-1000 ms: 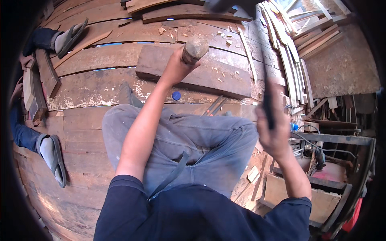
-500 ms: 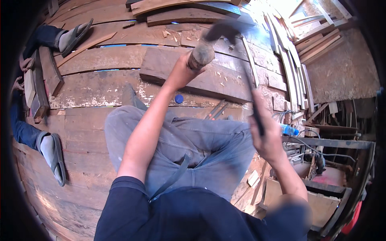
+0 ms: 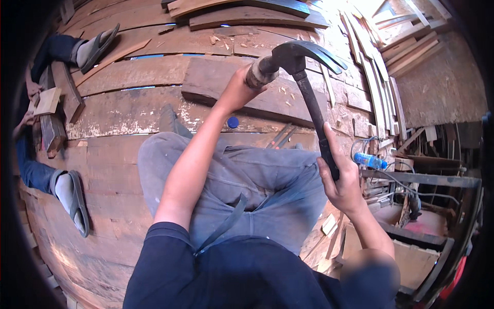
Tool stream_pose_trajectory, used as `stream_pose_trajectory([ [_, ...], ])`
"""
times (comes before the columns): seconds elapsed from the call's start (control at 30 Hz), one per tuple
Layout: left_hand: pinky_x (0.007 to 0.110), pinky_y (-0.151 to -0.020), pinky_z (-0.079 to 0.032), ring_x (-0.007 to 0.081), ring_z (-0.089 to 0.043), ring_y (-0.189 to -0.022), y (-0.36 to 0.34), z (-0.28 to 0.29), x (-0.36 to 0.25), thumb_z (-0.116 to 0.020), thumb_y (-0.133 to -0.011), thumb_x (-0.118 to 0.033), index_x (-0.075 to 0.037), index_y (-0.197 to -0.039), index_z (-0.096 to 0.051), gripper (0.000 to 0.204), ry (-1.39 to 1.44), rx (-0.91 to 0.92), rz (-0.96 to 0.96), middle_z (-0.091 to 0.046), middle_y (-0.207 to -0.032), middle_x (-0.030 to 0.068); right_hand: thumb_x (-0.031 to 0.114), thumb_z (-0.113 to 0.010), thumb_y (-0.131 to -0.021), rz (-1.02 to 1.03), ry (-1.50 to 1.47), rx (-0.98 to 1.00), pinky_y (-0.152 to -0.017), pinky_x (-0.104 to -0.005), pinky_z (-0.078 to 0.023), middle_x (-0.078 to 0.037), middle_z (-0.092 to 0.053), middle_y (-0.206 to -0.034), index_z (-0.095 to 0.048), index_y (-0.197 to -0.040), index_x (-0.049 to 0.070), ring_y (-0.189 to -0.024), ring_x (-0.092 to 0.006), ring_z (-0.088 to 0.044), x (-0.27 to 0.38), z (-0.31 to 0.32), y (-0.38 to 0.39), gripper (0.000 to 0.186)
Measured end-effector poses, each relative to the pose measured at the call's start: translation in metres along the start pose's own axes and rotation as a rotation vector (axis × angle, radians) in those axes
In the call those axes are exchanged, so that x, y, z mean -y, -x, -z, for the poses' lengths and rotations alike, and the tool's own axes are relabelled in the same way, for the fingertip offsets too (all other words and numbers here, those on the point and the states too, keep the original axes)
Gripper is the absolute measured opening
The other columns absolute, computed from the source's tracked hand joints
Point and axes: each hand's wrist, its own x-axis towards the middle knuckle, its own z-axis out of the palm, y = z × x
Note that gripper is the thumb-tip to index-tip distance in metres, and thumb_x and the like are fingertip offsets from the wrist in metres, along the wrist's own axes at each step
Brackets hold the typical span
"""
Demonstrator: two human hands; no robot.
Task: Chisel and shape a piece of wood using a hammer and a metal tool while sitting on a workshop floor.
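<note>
Wrapped around the thick round wooden handle of a chisel is my left hand; the blade is hidden beneath the hand. Under it lies a heavy dark brown beam on the floor, with wood chips on its top. My right hand grips a black claw hammer low on its shaft. The hammer's striking face meets the top of the chisel handle, and its claw points to the right.
A blue bottle cap lies in front of my crossed legs. Further right are a plastic water bottle and a metal frame. Stacked boards lie beyond the beam. At left, another person's hands hold a wood block.
The blurred hammer has come down onto the chisel handle. My left hand keeps its grip over the beam. The other person's wood block has turned at left.
</note>
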Motion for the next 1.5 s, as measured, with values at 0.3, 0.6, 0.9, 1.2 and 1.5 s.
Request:
stream_pose_trajectory([
  [0.3, 0.026, -0.070, -0.046, 0.0092, -0.054, -0.077, -0.006, 0.011, -0.001, -0.071, -0.086, -0.012, -0.007, -0.097, -0.055, 0.021, 0.080, -0.157, -0.037, -0.056, -0.085, -0.0010, 0.001, -0.047, -0.095, -0.246, -0.502, -0.463, -0.041, -0.0198, -0.034, -0.001, -0.049, -0.067, -0.013, -0.151, 0.001, -0.044, -0.0043, -0.043, 0.000, -0.041, 0.072, 0.065],
  [0.6, 0.024, -0.071, -0.045, 0.0068, -0.053, -0.079, -0.007, 0.041, 0.005, -0.072, -0.085, -0.012, -0.004, -0.099, -0.054, 0.024, -0.014, -0.235, 0.014, -0.055, -0.088, -0.0028, 0.012, -0.047, -0.100, -0.562, -0.784, -0.592, -0.035, -0.0221, -0.035, -0.001, -0.046, -0.067, -0.011, -0.153, 0.013, -0.041, -0.0061, -0.039, -0.011, -0.079, 0.105, 0.064],
  [0.9, 0.023, -0.068, -0.044, 0.0072, -0.052, -0.075, -0.005, 0.033, 0.003, -0.072, -0.084, -0.010, -0.005, -0.097, -0.053, 0.024, 0.092, -0.251, 0.090, -0.053, -0.086, -0.0025, 0.020, -0.051, -0.099, -0.746, -1.224, -0.455, -0.034, -0.0230, -0.034, -0.003, -0.044, -0.068, -0.005, -0.154, 0.021, -0.040, -0.0077, -0.039, -0.016, -0.122, 0.088, 0.071],
  [1.2, 0.022, -0.062, -0.041, 0.0058, -0.045, -0.072, -0.003, 0.023, 0.001, -0.069, -0.086, -0.009, -0.009, -0.095, -0.048, 0.023, 0.103, -0.222, 0.082, -0.045, -0.080, -0.0043, 0.004, -0.053, -0.095, -0.433, -0.559, -0.353, -0.059, -0.0301, -0.051, -0.011, -0.065, -0.086, -0.032, -0.149, 0.011, -0.059, -0.0153, -0.061, -0.017, -0.145, 0.009, 0.059],
  [1.5, 0.023, -0.059, -0.041, 0.0067, -0.048, -0.067, -0.015, 0.040, -0.015, -0.067, -0.086, -0.005, -0.009, -0.096, -0.049, 0.021, 0.244, -0.391, 0.035, -0.047, -0.079, -0.0028, 0.001, -0.053, -0.090, -0.277, -0.290, -0.279, -0.095, -0.0419, -0.045, -0.030, -0.055, -0.123, -0.034, -0.147, 0.010, -0.116, -0.0431, -0.053, -0.040, -0.186, -0.016, 0.060],
])
